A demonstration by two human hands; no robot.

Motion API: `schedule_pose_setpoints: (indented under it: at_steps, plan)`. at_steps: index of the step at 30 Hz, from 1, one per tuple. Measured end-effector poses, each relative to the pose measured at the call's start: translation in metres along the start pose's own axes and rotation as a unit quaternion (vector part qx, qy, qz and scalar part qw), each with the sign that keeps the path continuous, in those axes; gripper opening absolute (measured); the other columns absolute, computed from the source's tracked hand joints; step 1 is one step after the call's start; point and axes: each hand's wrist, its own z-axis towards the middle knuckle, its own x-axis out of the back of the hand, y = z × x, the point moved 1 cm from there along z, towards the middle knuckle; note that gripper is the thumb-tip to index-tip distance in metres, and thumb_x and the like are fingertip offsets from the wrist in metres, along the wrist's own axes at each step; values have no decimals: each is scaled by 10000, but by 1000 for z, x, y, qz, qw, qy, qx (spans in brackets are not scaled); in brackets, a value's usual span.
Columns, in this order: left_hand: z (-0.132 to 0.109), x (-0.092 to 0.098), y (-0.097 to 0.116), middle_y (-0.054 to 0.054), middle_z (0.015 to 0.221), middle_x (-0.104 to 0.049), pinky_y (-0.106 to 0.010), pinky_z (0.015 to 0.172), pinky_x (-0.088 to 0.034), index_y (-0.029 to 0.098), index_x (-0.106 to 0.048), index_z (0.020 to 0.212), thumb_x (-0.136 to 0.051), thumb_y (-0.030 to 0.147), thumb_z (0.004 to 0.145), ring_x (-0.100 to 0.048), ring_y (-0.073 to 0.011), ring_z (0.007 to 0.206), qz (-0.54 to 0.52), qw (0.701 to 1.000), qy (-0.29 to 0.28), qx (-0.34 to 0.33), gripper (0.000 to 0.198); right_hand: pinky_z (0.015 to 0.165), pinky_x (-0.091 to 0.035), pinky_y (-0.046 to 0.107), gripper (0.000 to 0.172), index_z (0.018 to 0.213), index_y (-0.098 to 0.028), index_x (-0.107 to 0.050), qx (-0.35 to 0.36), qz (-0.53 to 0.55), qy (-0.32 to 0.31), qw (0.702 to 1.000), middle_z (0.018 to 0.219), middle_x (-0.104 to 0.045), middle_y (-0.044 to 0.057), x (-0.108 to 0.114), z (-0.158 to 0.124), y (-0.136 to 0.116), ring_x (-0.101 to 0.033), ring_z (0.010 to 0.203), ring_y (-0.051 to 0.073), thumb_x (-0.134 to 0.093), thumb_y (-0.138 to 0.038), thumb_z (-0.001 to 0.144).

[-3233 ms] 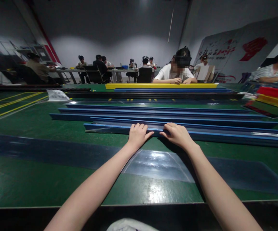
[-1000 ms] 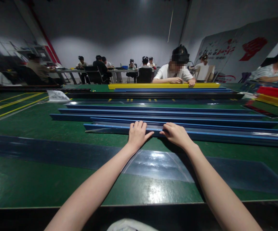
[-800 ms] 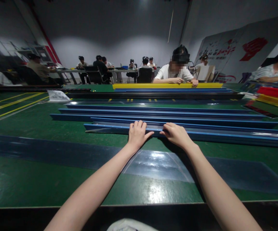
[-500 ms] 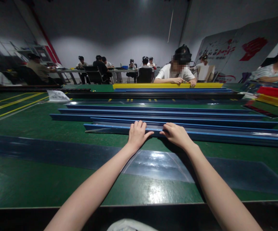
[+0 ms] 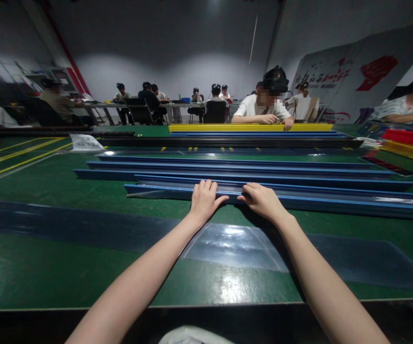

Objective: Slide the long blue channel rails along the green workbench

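Note:
A long blue channel-shaped strip [image 5: 328,199] lies crosswise before me on the green tabletop. My left hand [image 5: 203,203] is closed over it, fingers across the top and thumb along the near wall. Just to the right, my right hand [image 5: 263,199] grips the same strip with curled fingers; its fingertips are partly hidden. A narrow gap separates the two hands. Under my forearms a clear plastic sheet strip [image 5: 233,243] lies flat across the table.
Beyond lie more blue strips [image 5: 149,173], a black strip [image 5: 227,142] and a yellow strip [image 5: 199,127], where a co-worker [image 5: 244,111] leans in with both hands. Red and yellow bins [image 5: 407,149] stand at right. A white paper [image 5: 84,142] lies at left.
Both my hands keep their hold and place on the blue strip. Across the table, the co-worker's head and hands have shifted slightly right along the yellow strip.

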Motion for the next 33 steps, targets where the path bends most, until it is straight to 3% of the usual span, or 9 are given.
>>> schedule_pose_setpoints:
  at_steps: [33]
  plan:
    - [0,-1,0,-90,913,-563,-335,696,-331,170,-545,853,-475,543,785,-471,-233,848,-1,1000,-9,0,385,571,-287,240,192,790,-187,-545,-10,11,-16,1000,825,-600,48,2,0,-1,-535,767,159,-458,-350,845]
